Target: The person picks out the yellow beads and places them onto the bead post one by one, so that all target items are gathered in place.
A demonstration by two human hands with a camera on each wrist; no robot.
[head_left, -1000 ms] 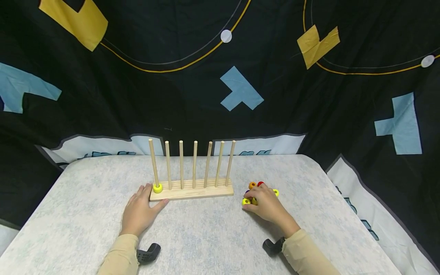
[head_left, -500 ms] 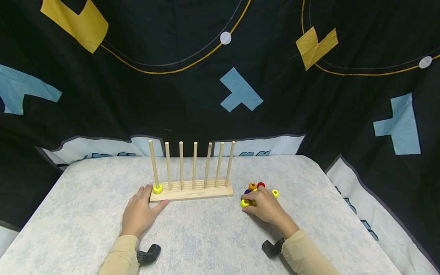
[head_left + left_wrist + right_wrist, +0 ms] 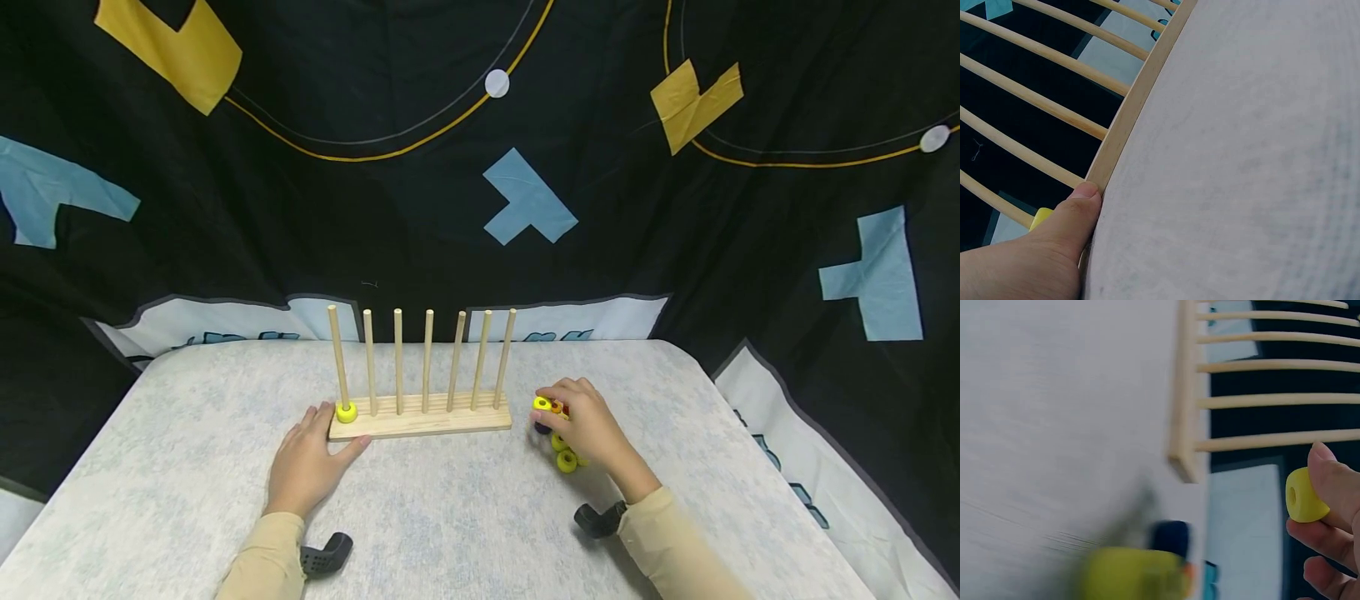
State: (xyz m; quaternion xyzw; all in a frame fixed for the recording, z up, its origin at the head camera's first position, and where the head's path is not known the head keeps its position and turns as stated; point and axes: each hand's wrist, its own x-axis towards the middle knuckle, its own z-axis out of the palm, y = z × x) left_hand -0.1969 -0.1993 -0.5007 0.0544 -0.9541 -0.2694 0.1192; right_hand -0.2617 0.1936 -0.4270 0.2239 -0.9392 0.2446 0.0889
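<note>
My right grip (image 3: 592, 423) is nearly closed, thumb and fingers pinching a yellow bead (image 3: 542, 403) up off the counter (image 3: 450, 517), right of the wooden peg rack (image 3: 427, 424). Loose beads (image 3: 566, 461) — yellow, dark blue, orange, red — sit beneath and beside that hand, partly hidden. My left grip (image 3: 303, 468) is spread wide, just touching the rack: fingers along its left end, thumb on the front edge. A second yellow bead (image 3: 347, 412) is down on the leftmost peg (image 3: 338, 358).
</note>
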